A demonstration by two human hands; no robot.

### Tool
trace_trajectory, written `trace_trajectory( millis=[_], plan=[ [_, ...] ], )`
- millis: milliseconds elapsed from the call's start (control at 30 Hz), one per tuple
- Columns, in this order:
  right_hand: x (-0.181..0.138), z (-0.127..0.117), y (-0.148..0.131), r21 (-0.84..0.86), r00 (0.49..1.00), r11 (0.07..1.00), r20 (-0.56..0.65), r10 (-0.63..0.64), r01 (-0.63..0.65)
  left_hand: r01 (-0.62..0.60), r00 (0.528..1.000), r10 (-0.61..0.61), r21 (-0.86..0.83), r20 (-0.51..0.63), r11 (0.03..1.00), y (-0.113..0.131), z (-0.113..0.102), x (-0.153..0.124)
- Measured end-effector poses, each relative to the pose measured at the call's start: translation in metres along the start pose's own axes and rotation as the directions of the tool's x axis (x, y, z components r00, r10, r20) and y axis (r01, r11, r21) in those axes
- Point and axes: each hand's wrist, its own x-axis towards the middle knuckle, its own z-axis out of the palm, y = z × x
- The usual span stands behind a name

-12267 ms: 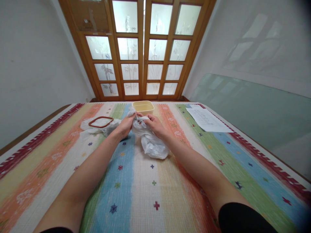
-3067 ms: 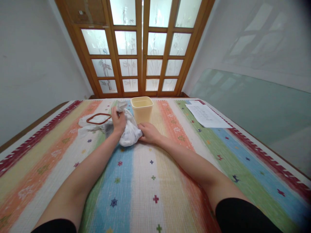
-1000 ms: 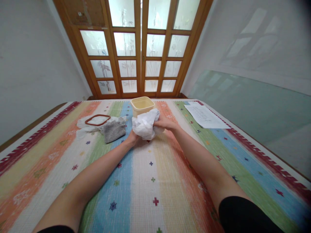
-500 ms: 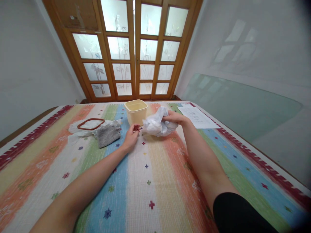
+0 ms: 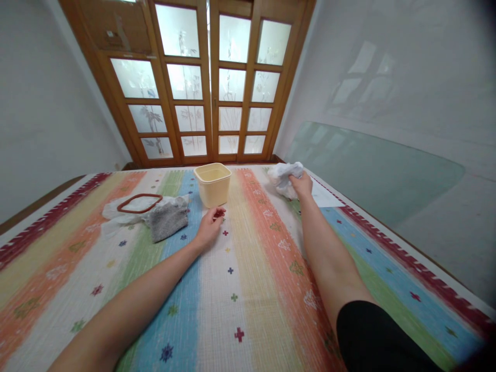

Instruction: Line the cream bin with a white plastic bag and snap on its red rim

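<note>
Has just carried the crumpled white plastic bag (image 5: 282, 181) rightward from the cream tub (image 5: 213, 191) to the paper (image 5: 326, 197) — gripped in the right hand (image 5: 304, 186) — leaving the left hand (image 5: 209, 226) loosely curled, apparently empty, by the tub.

From where I stand, the white bag (image 5: 282, 182) looks like thin, crinkled plastic with a faint sheen. The cream tub (image 5: 213, 193) is smooth plastic; the brown ring (image 5: 136, 211) looks smooth too. The grey cloth (image 5: 169, 223) is matt and rough, the tablecloth (image 5: 217, 310) matt and woven-looking. The doors (image 5: 207, 160) are polished wood with frosted panes (image 5: 185, 81), and the green panel (image 5: 368, 155) is glossy.
</note>
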Motion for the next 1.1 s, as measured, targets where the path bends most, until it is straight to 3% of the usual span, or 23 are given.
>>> trace_trajectory(
  millis=[133, 200, 333, 400, 567, 700, 800, 933, 1100],
  plan=[
    [-0.002, 0.005, 0.02, -0.044, 0.992, 0.998, 0.116, 0.051, -0.047, -0.007, 1.0, 0.007, 0.01, 0.005, 1.0, 0.0, 0.0, 0.0],
    [-0.005, 0.006, 0.027, -0.041, 0.992, 0.998, 0.112, 0.05, -0.046, -0.006, 1.0, 0.006, 0.02, 0.005, 1.0, 0.0, 0.001, 0.0],
    [-0.014, 0.006, 0.032, -0.049, 0.99, 0.989, 0.028, -0.141, 0.142, 0.002, 1.0, -0.002, 0.032, 0.008, 0.999, -0.001, 0.004, 0.001],
    [-0.018, 0.009, 0.032, -0.1, 0.984, 0.979, 0.053, -0.172, 0.176, 0.003, 1.0, -0.003, 0.031, 0.003, 1.0, -0.001, 0.006, 0.001],
    [-0.019, 0.019, 0.032, -0.252, 0.988, 0.962, 0.13, -0.078, 0.109, -0.022, 1.0, 0.021, 0.047, 0.021, 0.999, -0.002, 0.008, 0.001],
    [-0.013, 0.019, 0.031, -0.325, 0.996, 0.942, 0.064, -0.069, 0.086, -0.024, 0.999, 0.023, 0.064, 0.023, 0.998, -0.001, 0.007, 0.0],
    [-0.014, 0.017, 0.03, -0.29, 0.997, 0.954, 0.001, -0.083, 0.08, -0.029, 0.999, 0.027, 0.065, 0.026, 0.997, 0.0, 0.008, -0.001],
    [-0.022, 0.015, 0.024, -0.272, 0.974, 0.941, -0.042, -0.221, 0.201, -0.03, 0.999, 0.028, 0.051, 0.031, 0.998, 0.0, 0.008, -0.001],
    [-0.021, 0.015, 0.013, -0.35, 0.872, 0.816, 0.005, -0.489, 0.46, -0.046, 0.998, 0.043, 0.094, 0.041, 0.995, -0.002, 0.007, -0.001]
  ],
)
